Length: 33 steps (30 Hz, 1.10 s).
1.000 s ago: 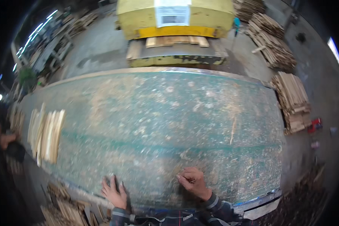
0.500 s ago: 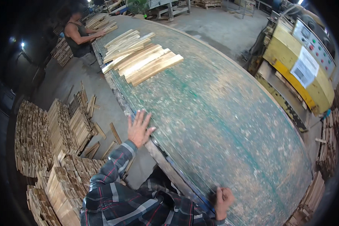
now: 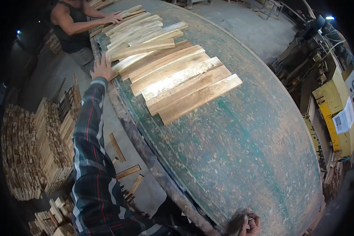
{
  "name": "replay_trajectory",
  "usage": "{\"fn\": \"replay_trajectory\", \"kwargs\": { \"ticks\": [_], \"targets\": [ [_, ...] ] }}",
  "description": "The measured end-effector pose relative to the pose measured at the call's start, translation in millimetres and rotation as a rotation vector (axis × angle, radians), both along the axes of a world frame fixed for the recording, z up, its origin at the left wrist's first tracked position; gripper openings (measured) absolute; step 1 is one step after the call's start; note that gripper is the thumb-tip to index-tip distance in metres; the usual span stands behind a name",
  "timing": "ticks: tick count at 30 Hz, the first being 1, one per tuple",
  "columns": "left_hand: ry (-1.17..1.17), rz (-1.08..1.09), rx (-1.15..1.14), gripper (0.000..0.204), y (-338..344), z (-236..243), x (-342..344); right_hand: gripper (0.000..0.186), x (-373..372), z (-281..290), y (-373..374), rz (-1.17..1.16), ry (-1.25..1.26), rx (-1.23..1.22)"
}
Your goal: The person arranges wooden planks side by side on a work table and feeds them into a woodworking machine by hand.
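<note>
My left hand (image 3: 102, 67) reaches far forward along the table's left edge, open with its fingers stretched out. It is beside the left ends of a row of wooden slats (image 3: 185, 78), and I cannot tell whether it touches them. The slats lie side by side across the green, worn table (image 3: 232, 145), some overlapping at the far end. Near the lower edge, my right hand (image 3: 250, 225) is held over the table's near part with its fingers curled in. What it holds, if anything, is hidden.
A co-worker (image 3: 71, 27) stands at the far left, one hand (image 3: 113, 17) on the far slats. Stacked slats (image 3: 25, 153) stand on the floor to the left, with loose pieces (image 3: 128, 172) near the table. A yellow machine (image 3: 334, 114) stands to the right.
My left hand has moved forward along the table edge to the slats. The slats and co-worker appear nearer as the view shifts. My right hand stays low, still curled.
</note>
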<state>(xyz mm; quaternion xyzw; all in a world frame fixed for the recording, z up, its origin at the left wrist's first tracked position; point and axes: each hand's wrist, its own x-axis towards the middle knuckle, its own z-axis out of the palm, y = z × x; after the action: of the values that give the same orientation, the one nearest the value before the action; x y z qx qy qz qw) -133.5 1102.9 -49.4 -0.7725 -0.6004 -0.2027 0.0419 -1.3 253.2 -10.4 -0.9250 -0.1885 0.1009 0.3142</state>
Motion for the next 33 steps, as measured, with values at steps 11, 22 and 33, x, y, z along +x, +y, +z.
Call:
{"fn": "replay_trajectory", "kwargs": {
  "ticks": [11, 22, 33],
  "targets": [
    [0.237, -0.136, -0.057, 0.081, -28.3, -12.2, 46.0, 0.014, 25.8, 8.6, 61.8, 0.138, -0.171, -0.144],
    [0.05, -0.34, -0.084, 0.067, -182.9, -4.9, 41.9, 0.058, 77.4, -13.2, 157.5, 0.116, -0.087, 0.254],
    [0.035, -0.578, -0.157, 0.052, -485.3, -22.5, 123.4, 0.103, 93.4, -42.3, -35.1, -0.225, -0.104, -0.167]
  ]
}}
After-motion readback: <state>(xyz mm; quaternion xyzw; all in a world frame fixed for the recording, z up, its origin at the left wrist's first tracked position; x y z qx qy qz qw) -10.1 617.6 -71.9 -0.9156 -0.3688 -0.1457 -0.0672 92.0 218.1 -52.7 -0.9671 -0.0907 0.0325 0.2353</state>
